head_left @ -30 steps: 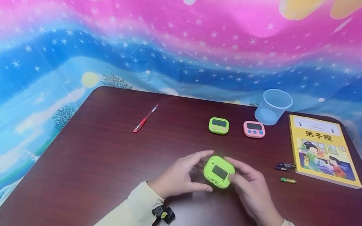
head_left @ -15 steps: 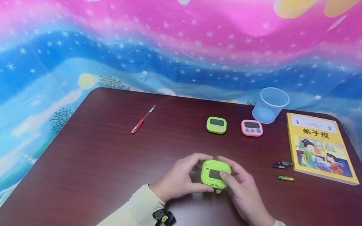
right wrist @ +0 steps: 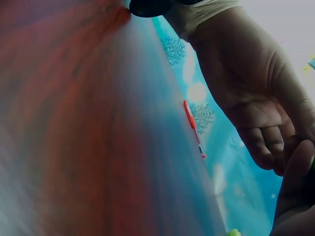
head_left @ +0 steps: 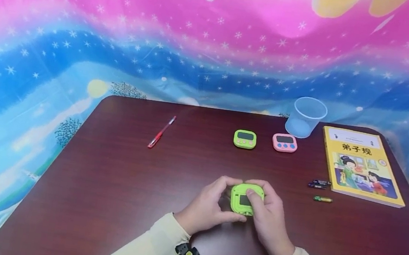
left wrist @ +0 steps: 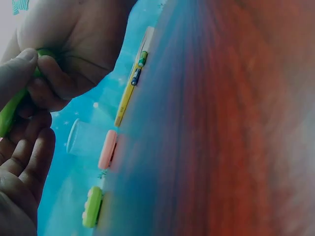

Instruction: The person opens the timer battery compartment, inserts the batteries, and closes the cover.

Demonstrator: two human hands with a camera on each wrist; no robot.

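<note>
My left hand [head_left: 207, 203] and right hand [head_left: 271, 222] grip the lime-green digital timer [head_left: 239, 191]; probably light, stiff, slick. Best held by edges.

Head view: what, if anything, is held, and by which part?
The nearer green device, gripped at its right side by the right hand, thumb across its face. The left hand curves around the left side; its grip is unclear.

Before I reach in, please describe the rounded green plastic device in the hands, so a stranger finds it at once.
Over the dark red wooden table, find the left hand and right hand. Between them is the rounded green plastic device. Unlike the green timer with pink buttons lying beyond, this one is held and shows none.
</note>
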